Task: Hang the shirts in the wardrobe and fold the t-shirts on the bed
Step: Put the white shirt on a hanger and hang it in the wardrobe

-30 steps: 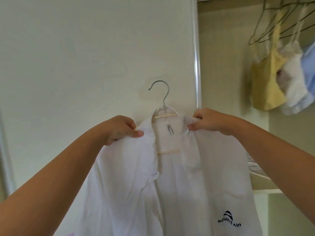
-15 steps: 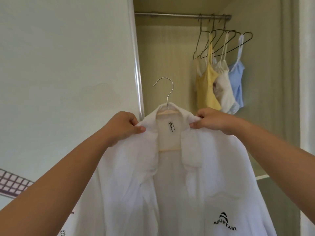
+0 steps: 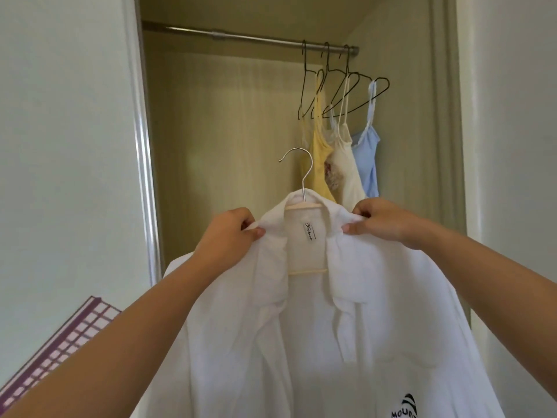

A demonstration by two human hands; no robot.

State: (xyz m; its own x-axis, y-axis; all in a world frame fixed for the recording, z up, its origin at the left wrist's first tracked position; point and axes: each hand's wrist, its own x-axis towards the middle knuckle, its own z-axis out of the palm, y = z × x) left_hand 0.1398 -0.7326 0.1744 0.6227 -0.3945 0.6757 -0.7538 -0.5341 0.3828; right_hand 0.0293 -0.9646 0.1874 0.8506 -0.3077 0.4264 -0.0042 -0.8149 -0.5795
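Since the earlier frames the whole view is swinging right: the open wardrobe [image 3: 226,146] is now filling the middle, its rail [image 3: 187,29] is coming fully into sight, and the white shirt [image 3: 331,327] is now being held right in front of the opening.

- Shirt is sitting on a wooden hanger [image 3: 307,271], metal hook standing upright, well below the rail, not yet hooked on.
- Left hand [image 3: 229,233] is pinching the collar/shoulder cloth on its side, fingers curled, thumb pressing on top.
- Right hand [image 3: 382,221] is doing the same on the other shoulder.
- Cannot tell if the fingers are also catching the hanger arms under the cloth.
- Camisoles [image 3: 346,164] are hanging at the right end of the rail; left stretch is looking bare.
- Purple checked item [image 3: 60,351] is showing lower left; unclear what it is.

Handling, as I'm judging it: thin, soft, light cloth, likely sliding off the hanger. Better gripping the hanger neck below the hook.
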